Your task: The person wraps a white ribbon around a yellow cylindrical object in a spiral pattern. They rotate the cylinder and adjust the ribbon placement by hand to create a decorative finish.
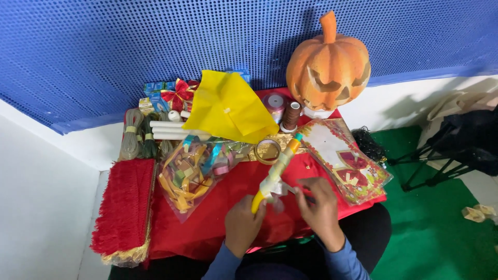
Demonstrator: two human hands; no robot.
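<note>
Left grip (243,220): my hand clenched around the yellow handle of a glue gun (275,173).
Right grip (319,205): my fingers pinching a pale ribbon piece (280,189) beside the gun.
Location: near edge of the red tabletop (228,207).
Far right: carved pumpkin (328,65).

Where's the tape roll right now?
In the head view, the tape roll lies mid-table on the red cloth, just below the yellow paper.

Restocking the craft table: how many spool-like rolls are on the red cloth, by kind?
Clear ring of tape: 1
Brown thread spool: 1
Pink-and-silver ribbon roll: 1
Total: 3
</note>
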